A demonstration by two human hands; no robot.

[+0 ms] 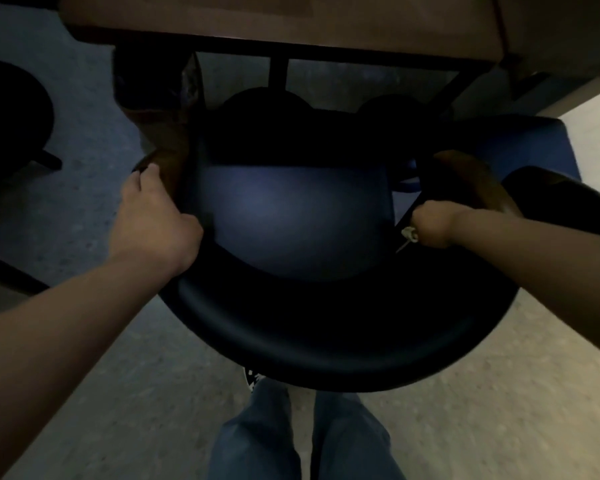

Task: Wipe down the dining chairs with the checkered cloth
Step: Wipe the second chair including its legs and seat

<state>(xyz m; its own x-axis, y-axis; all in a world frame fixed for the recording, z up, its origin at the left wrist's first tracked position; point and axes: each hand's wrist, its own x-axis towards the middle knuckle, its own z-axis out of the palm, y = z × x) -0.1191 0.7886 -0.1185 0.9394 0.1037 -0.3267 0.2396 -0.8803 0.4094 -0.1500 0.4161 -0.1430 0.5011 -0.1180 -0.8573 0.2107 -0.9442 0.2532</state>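
A dining chair with a blue seat and a dark curved backrest stands right in front of me, pushed toward a table. My left hand grips the chair's left wooden armrest. My right hand is curled around the frame by the right armrest, with a small pale scrap of cloth poking out of the fist. The scene is dim, so I cannot tell whether that scrap is checkered.
A brown table with a dark frame runs across the top. Another blue chair stands close on the right, and a dark round stool on the left. My jeans-clad legs stand behind the backrest on a speckled floor.
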